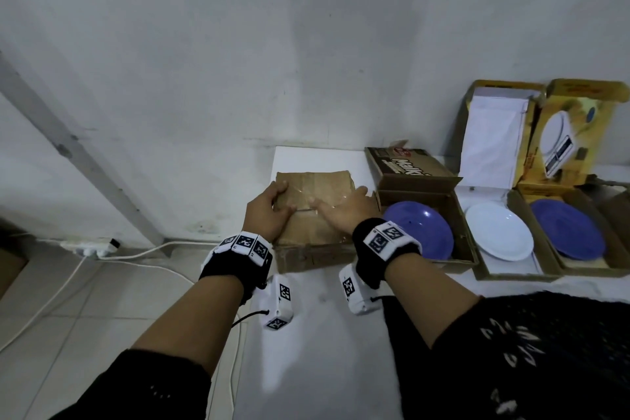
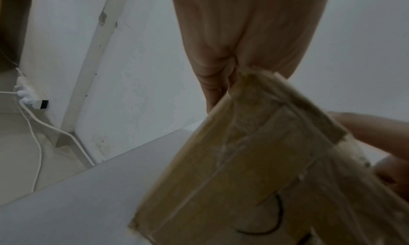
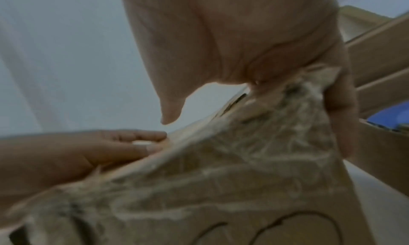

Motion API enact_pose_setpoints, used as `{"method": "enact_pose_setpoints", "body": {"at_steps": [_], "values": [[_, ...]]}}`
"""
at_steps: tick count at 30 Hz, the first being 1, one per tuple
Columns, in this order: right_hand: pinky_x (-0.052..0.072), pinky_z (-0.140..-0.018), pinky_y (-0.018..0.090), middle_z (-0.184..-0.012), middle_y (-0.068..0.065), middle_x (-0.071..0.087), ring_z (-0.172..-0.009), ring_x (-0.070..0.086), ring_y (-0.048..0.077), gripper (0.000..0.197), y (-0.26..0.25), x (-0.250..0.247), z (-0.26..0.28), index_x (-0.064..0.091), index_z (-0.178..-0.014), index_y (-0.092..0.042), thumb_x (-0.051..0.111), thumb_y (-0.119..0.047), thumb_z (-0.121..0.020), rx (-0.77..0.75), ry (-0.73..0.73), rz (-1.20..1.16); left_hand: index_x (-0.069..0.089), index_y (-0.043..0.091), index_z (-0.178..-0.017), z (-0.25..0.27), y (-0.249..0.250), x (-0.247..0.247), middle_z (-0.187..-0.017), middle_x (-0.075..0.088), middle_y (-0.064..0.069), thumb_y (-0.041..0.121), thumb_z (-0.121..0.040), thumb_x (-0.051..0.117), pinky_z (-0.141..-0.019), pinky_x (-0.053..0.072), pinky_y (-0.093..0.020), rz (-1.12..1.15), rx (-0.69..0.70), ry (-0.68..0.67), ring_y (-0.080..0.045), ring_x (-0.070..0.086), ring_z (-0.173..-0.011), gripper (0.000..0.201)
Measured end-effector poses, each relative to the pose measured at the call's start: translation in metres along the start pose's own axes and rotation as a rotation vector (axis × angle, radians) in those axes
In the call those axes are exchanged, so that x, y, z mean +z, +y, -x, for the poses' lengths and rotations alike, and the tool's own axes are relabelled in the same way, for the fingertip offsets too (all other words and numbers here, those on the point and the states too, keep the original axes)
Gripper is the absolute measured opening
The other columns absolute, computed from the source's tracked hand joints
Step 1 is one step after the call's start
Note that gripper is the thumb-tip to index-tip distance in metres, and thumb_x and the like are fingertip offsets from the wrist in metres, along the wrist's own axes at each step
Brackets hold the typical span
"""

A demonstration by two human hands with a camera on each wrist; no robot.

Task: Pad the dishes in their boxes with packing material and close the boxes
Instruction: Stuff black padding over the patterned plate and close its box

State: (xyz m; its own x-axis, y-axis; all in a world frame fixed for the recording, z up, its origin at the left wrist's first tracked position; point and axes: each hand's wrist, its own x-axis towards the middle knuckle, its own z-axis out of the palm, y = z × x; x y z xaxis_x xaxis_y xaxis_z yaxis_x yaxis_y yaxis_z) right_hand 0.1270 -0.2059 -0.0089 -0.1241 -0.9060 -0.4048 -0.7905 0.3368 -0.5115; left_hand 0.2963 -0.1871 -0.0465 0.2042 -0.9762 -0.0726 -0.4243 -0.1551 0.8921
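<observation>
Your white table (image 1: 317, 334) carries four boxes in a row along its far edge.

The plain brown box (image 1: 315, 215) stands at the far left corner with its flaps folded down, though I judge it not yet fully shut. The contents cannot be seen.

Three boxes to its right are open and unpadded. The printed brown box (image 1: 439, 196) holds a blue plate (image 1: 421, 227). Next, the white-lined box (image 1: 491, 147) holds a white plate (image 1: 499, 232). Finally, the yellow box (image 1: 576, 133), near the right edge, holds a second blue plate (image 1: 567, 228). No packing material shows around any plate.

Your left hand (image 1: 267, 213) grips the left flap, fingers curled over its edge. Your right hand (image 1: 344, 206) lies flat on the taped flap (image 3: 254, 143), fingers straight, pressing.

Assessment: one box nearly closed, three outstanding.
</observation>
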Motion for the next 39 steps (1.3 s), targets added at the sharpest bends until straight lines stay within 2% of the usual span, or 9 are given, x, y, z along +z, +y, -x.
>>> {"method": "enact_pose_setpoints", "body": {"at_steps": [9, 12, 14, 18, 21, 26, 32, 35, 39], "values": [[0.043, -0.084, 0.033, -0.123, 0.016, 0.055, -0.113, 0.054, 0.035, 0.054, 0.023, -0.004, -0.016, 0.039, -0.121, -0.004, 0.060, -0.041, -0.088, -0.056, 0.001, 0.018, 0.055, 0.017, -0.129, -0.004, 0.000, -0.001, -0.131, 0.057, -0.003, 0.010, -0.082, 0.069, -0.093, 0.032, -0.011, -0.055, -0.008, -0.030, -0.017, 0.053, -0.119, 0.049], [0.040, -0.067, 0.026, -0.111, 0.018, 0.058, -0.111, 0.056, 0.035, 0.038, 0.022, -0.016, -0.028, 0.050, -0.111, -0.003, 0.057, -0.034, -0.091, -0.051, -0.082, 0.046, 0.055, 0.017, -0.129, -0.005, 0.000, 0.000, -0.131, 0.058, -0.002, 0.011, -0.081, 0.069, -0.092, 0.029, -0.007, -0.103, 0.003, -0.024, -0.018, 0.052, -0.122, 0.050], [0.043, -0.076, 0.027, -0.124, 0.020, 0.057, -0.115, 0.055, 0.034, 0.049, 0.013, -0.020, -0.029, 0.050, -0.122, 0.001, 0.058, -0.035, -0.090, -0.016, -0.111, 0.032, 0.055, 0.017, -0.129, -0.007, 0.001, 0.001, -0.132, 0.057, -0.002, 0.012, -0.082, 0.069, -0.093, 0.028, -0.008, -0.126, 0.001, -0.021, -0.018, 0.051, -0.123, 0.050], [0.045, -0.091, 0.036, -0.132, 0.014, 0.050, -0.118, 0.053, 0.033, 0.099, 0.004, 0.001, -0.016, 0.023, -0.136, -0.001, 0.072, -0.057, -0.071, -0.034, -0.028, 0.065, 0.054, 0.018, -0.129, -0.008, 0.000, 0.002, -0.132, 0.057, -0.001, 0.012, -0.082, 0.068, -0.092, 0.026, -0.006, -0.146, -0.004, -0.026, -0.018, 0.051, -0.123, 0.050], [0.045, -0.089, 0.036, -0.126, 0.016, 0.055, -0.113, 0.055, 0.034, 0.074, 0.016, 0.007, -0.014, 0.029, -0.128, -0.005, 0.066, -0.048, -0.082, -0.081, 0.051, 0.038, 0.055, 0.018, -0.129, -0.007, 0.000, 0.000, -0.132, 0.057, -0.001, 0.012, -0.082, 0.068, -0.094, 0.028, -0.008, -0.144, -0.010, -0.030, -0.018, 0.051, -0.123, 0.049], [0.038, -0.079, 0.029, -0.124, 0.020, 0.053, -0.112, 0.053, 0.033, 0.034, 0.029, -0.012, -0.025, 0.039, -0.109, -0.007, 0.052, -0.035, -0.094, -0.095, -0.070, 0.052, 0.053, 0.018, -0.130, -0.007, 0.003, -0.001, -0.132, 0.057, -0.001, 0.014, -0.083, 0.068, -0.094, 0.029, -0.011, -0.163, -0.009, -0.052, -0.019, 0.051, -0.123, 0.049], [0.042, -0.094, 0.036, -0.134, 0.016, 0.047, -0.121, 0.049, 0.033, 0.094, 0.009, -0.001, -0.015, 0.022, -0.136, -0.002, 0.066, -0.059, -0.076, -0.041, -0.041, 0.025, 0.049, 0.020, -0.132, -0.003, 0.007, 0.004, -0.129, 0.058, -0.006, 0.012, -0.084, 0.059, -0.090, 0.032, -0.014, -0.193, -0.036, -0.034, -0.024, 0.053, -0.120, 0.049], [0.043, -0.085, 0.035, -0.125, 0.015, 0.054, -0.113, 0.054, 0.034, 0.073, 0.015, 0.009, -0.007, 0.027, -0.127, -0.006, 0.064, -0.051, -0.082, -0.100, 0.058, 0.009, 0.048, 0.020, -0.131, 0.001, 0.009, 0.007, -0.125, 0.060, -0.008, 0.012, -0.083, 0.055, -0.088, 0.033, -0.015, -0.182, -0.032, -0.015, -0.025, 0.054, -0.116, 0.049], [0.035, -0.075, 0.028, -0.107, 0.015, 0.055, -0.100, 0.053, 0.030, 0.037, 0.027, -0.009, -0.018, 0.034, -0.113, -0.006, 0.050, -0.034, -0.095, -0.122, -0.080, -0.024, 0.050, 0.020, -0.130, -0.002, 0.010, 0.005, -0.127, 0.059, -0.006, 0.017, -0.085, 0.056, -0.088, 0.033, -0.016, -0.163, -0.061, -0.021, -0.024, 0.053, -0.117, 0.046]]}}
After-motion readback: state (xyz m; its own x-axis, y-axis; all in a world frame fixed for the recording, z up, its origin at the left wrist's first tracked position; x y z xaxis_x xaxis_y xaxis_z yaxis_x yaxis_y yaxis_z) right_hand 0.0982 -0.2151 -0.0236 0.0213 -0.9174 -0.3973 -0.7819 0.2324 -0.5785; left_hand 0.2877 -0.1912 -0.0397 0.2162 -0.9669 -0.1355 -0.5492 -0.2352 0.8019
